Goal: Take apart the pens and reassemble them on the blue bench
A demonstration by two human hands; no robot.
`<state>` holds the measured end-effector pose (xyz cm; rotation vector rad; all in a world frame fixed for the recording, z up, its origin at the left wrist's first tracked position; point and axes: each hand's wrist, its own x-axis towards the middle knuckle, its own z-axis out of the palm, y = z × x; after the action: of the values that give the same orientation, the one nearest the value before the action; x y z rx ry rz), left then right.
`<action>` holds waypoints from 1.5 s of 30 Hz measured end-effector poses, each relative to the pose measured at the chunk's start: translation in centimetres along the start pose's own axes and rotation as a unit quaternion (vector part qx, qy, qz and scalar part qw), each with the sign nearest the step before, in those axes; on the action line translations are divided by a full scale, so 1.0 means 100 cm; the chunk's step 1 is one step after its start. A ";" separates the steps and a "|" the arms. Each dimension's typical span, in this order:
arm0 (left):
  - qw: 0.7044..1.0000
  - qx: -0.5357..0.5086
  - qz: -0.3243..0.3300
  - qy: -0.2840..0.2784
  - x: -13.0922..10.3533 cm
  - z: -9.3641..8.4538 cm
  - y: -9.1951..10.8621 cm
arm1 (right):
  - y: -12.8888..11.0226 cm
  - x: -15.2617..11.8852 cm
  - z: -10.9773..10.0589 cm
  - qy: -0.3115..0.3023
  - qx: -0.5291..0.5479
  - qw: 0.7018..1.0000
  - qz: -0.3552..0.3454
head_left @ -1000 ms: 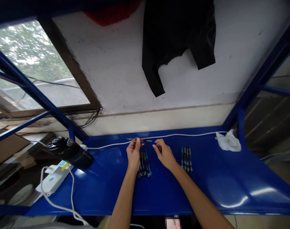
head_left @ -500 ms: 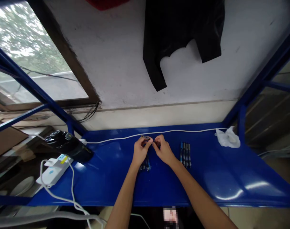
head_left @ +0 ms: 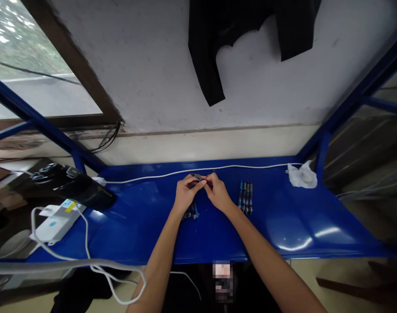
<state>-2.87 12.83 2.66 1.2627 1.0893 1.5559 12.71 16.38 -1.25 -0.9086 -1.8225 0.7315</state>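
Observation:
Above the blue tabletop (head_left: 136, 234), my left hand (head_left: 187, 191) and my right hand (head_left: 218, 191) meet with their fingertips almost touching. Between them they pinch a dark, slim pen (head_left: 197, 177), partly covered by the fingers. Both hands are closed on it. Under my left wrist lie several pens (head_left: 192, 212), mostly hidden, with a blue one among them. To the right of my right hand, a row of pens (head_left: 245, 198) lies side by side, one blue and the others dark grey.
A black flask (head_left: 74, 184) lies tilted at the left beside a white power strip (head_left: 56, 221). A white cable (head_left: 159, 177) runs along the back. Crumpled white tissue (head_left: 301, 175) sits at the back right. Blue frame posts (head_left: 322, 148) flank the table; a black garment (head_left: 205, 65) hangs above.
The view has tilted downward and shifted slightly, so everything appears higher in it. My hands stay together at the pen, with fingers slightly shifted.

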 end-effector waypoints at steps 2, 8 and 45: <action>1.000 0.011 0.010 -0.006 0.000 0.000 0.001 | -0.001 0.000 0.000 0.002 0.001 1.000 0.000; 0.998 0.039 0.046 -0.011 0.000 0.001 -0.002 | -0.004 0.000 -0.001 0.004 0.002 1.000 0.008; 1.000 -0.023 -0.008 0.016 0.001 0.001 -0.006 | -0.010 0.003 -0.002 -0.013 0.023 1.000 -0.010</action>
<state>-2.78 13.12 2.14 1.1994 1.0759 1.5841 12.55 16.09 -0.26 -0.8529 -1.8275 0.7727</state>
